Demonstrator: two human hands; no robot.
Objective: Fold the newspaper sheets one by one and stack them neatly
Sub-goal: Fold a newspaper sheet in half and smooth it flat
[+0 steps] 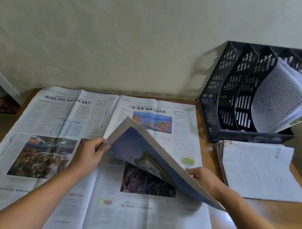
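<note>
Table under newspaper, wall behind

Open newspaper, left page headline: 一场议事会, 如何让"金点子"变成"金果子" (a few chars blurred, so partly unsure). Right page headline: 一张"碳票"换来生态红利. Small masthead script at top of right page, too small to read. Body txt & captions blurred, unreadable. Folded stack on the right: big chars at top corner, blurred, can't make out.

Folded sheet tilted above open newspaper; stack rightward.
</note>
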